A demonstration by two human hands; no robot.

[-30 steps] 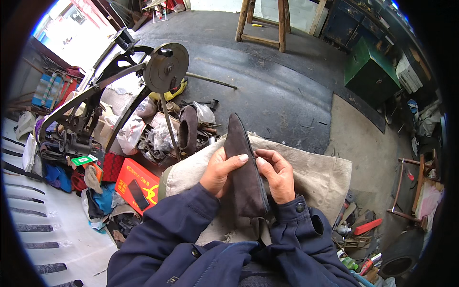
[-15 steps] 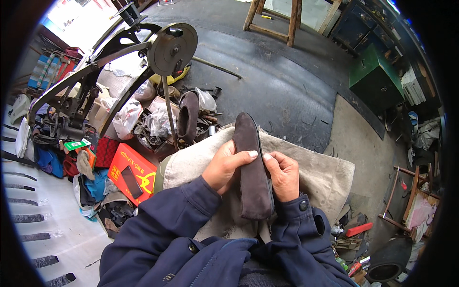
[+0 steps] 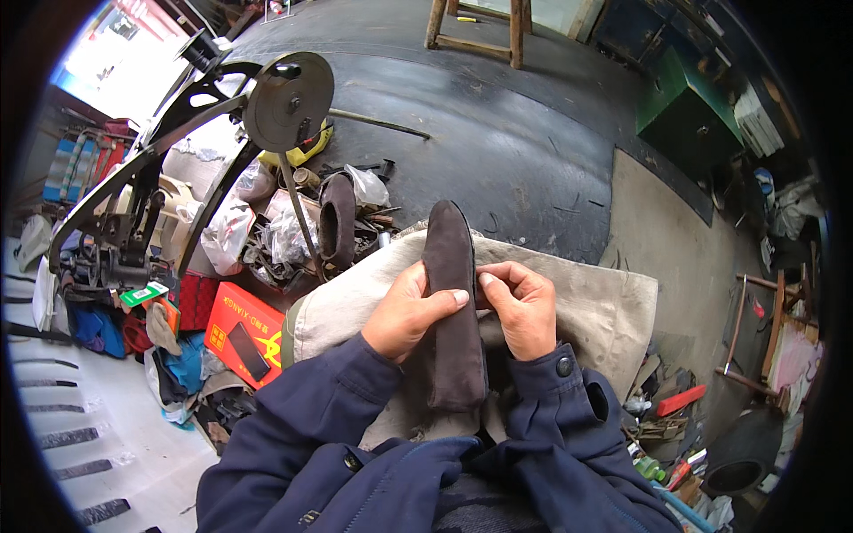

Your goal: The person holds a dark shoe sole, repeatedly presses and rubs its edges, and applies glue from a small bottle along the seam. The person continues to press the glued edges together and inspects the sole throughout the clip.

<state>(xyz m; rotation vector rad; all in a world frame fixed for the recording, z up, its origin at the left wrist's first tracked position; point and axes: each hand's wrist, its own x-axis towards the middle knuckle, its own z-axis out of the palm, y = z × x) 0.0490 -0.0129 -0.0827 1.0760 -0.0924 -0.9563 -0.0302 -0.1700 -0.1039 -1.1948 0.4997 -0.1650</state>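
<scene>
A dark brown suede slip-on shoe (image 3: 454, 346) stands lengthwise over my lap, narrow end pointing away, its smooth outer face toward me. My left hand (image 3: 407, 313) is closed round its left side, thumb pressed flat across the face and the other fingers hidden beneath. At the right edge of the shoe, my right hand (image 3: 522, 306) is closed in a pinch, thumb and forefinger against the edge. Whether a small item sits in that pinch is hidden. Under both lies a beige cloth (image 3: 586, 306) spread over my lap. A similar brown shoe (image 3: 337, 222) rests among clutter beyond it.
A black hand-cranked machine with a large round wheel (image 3: 289, 100) stands at the left. Near it lie a red box (image 3: 233, 324) carrying a dark phone (image 3: 249, 352), and plastic bags (image 3: 229, 233). A green metal box (image 3: 689, 111) and a wooden stool (image 3: 475, 44) are farther off.
The shoe has turned slightly, showing less of its right edge. Both hands keep hold, the right one still pinching at the edge. The whole view has shifted a little.
</scene>
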